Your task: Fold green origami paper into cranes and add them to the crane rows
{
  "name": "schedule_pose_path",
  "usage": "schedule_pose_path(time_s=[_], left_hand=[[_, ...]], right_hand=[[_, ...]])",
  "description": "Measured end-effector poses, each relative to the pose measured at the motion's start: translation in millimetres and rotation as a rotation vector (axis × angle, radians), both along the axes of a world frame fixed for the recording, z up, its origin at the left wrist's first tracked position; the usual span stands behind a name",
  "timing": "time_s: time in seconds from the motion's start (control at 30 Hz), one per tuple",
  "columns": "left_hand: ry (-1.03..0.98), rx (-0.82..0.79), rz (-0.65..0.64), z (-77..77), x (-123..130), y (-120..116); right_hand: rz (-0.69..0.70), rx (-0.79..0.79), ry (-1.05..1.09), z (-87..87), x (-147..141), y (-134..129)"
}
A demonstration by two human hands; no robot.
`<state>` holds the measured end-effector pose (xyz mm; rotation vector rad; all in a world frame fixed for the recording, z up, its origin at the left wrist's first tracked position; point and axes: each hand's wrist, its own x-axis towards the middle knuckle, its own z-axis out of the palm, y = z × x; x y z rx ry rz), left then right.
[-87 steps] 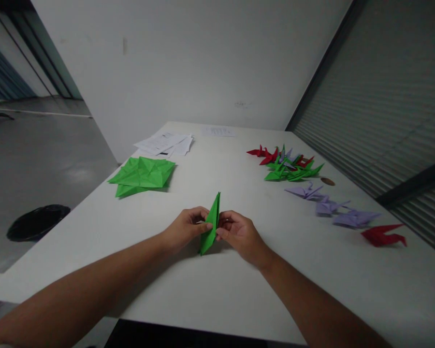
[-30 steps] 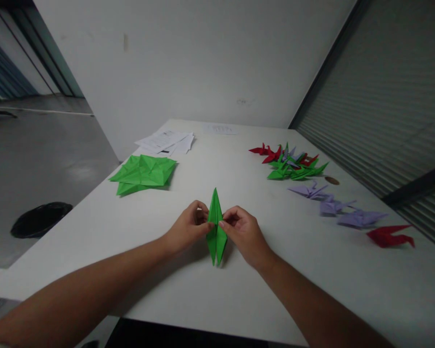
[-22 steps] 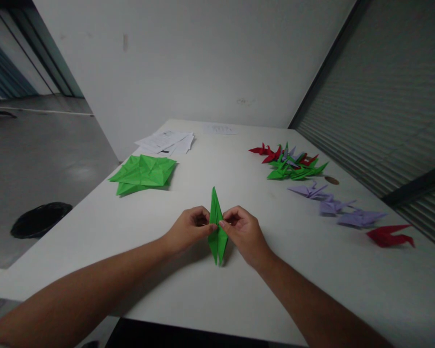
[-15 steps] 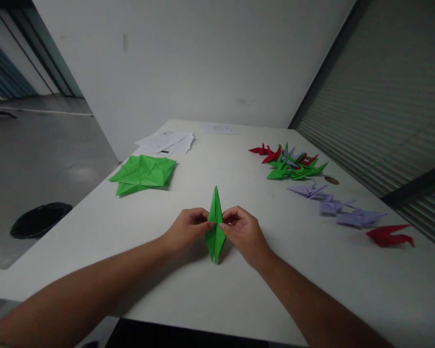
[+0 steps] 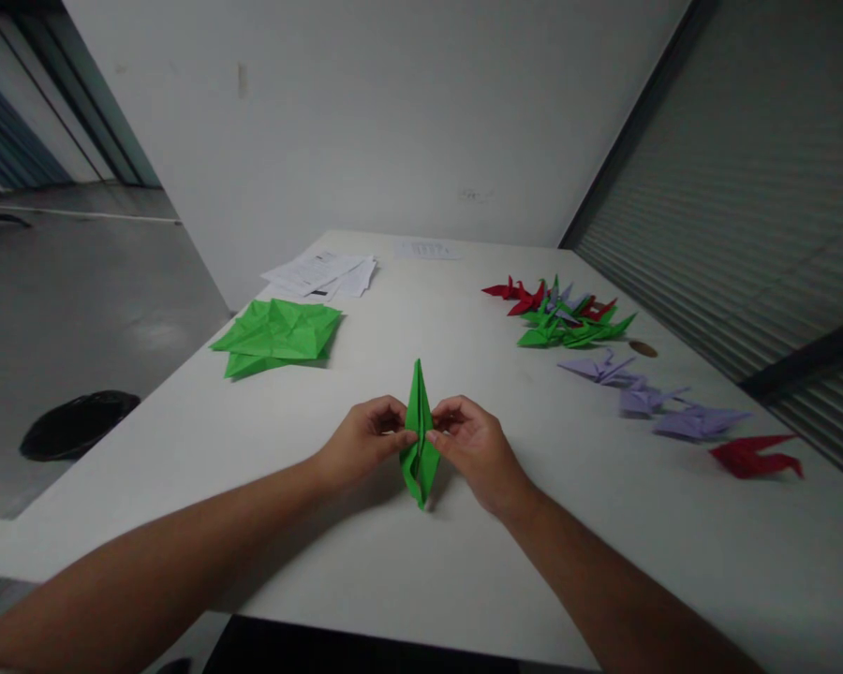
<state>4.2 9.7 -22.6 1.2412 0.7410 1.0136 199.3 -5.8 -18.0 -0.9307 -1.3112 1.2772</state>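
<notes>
A long, narrow diamond of folded green origami paper (image 5: 419, 402) stands between my hands, its point away from me, above the white table (image 5: 365, 580). My left hand (image 5: 369, 433) pinches its left edge near the middle, thumb on the front face. On the opposite edge my right hand (image 5: 469, 440) grips in the same way. Below the thumbs the two lower flaps bulge and part slightly along the centre crease. The fingers behind the paper are partly hidden.
Crumpled green paper sheets (image 5: 277, 335) lie at the left, with printed papers (image 5: 319, 273) behind. On the right rest a cluster of folded cranes (image 5: 569, 323), several lilac cranes (image 5: 699, 423), a red crane (image 5: 755, 457) and a brown disc (image 5: 643, 348). A black-lined bin (image 5: 77, 426) stands left, below.
The lower flaps of the green paper have bowed open, and their two bottom tips have come together. Both hands keep their pinch with barely any movement.
</notes>
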Motion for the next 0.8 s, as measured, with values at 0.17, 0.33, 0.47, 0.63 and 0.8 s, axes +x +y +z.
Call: schedule_pose_path(time_s=[0.17, 0.33, 0.47, 0.63, 0.8], left_hand=[[-0.011, 0.024, 0.002, 0.8, 0.6, -0.6], [-0.041, 0.041, 0.008, 2.2, 2.9, -2.7], [-0.078, 0.017, -0.001, 3.6, 4.8, -3.1], [-0.108, -0.059, 0.019, 2.9, 6.5, -2.4], [-0.146, -0.057, 0.027, 0.3, 6.8, -1.2]], right_hand=[[-0.016, 0.003, -0.009, 1.2, -1.4, 0.1], [-0.018, -0.013, 0.013, 3.2, -4.5, -1.1], [0.007, -0.051, 0.052, 2.9, -5.9, -1.8], [0.033, -0.111, 0.065, 1.9, -6.8, -1.9], [0.027, -0.113, 0.059, 2.0, -6.9, -2.2]])
